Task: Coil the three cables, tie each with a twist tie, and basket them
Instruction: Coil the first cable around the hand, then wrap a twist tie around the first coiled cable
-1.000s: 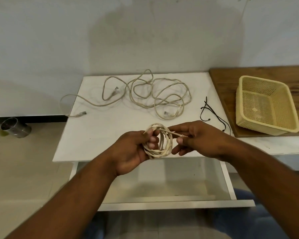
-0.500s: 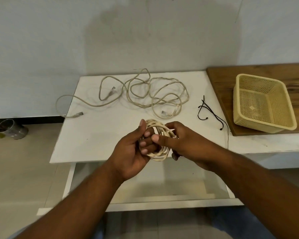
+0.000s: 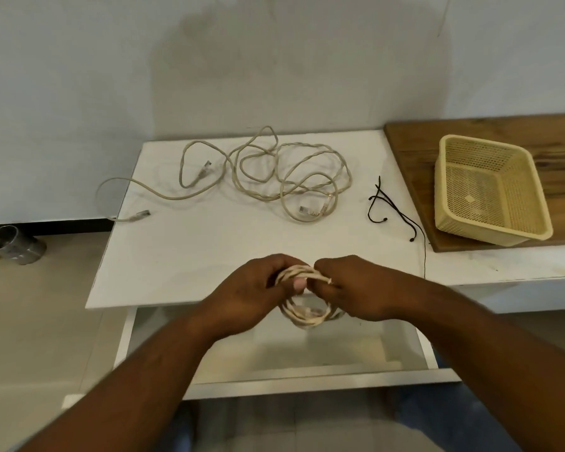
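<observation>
A coiled beige cable (image 3: 307, 316) hangs between my two hands over the front edge of the white table (image 3: 177, 265). My left hand (image 3: 255, 288) grips the coil's upper left part, and my right hand (image 3: 353, 287) grips its upper right part, with the plug end poking out by its fingers. Two loose beige cables (image 3: 284, 172) lie tangled at the back of the table. Black twist ties (image 3: 392, 207) lie near the table's right edge. The yellow mesh basket (image 3: 490, 190) stands empty on the wooden board (image 3: 561, 138).
An open white drawer (image 3: 307, 380) juts out below the table's front edge, under my hands. A grey metal can (image 3: 10, 244) lies on the floor at the left. The wall runs close behind the table.
Both hands have turned knuckles-up and closed over the top of the coil, which now hangs down lower, over the drawer. The view has shifted slightly.
</observation>
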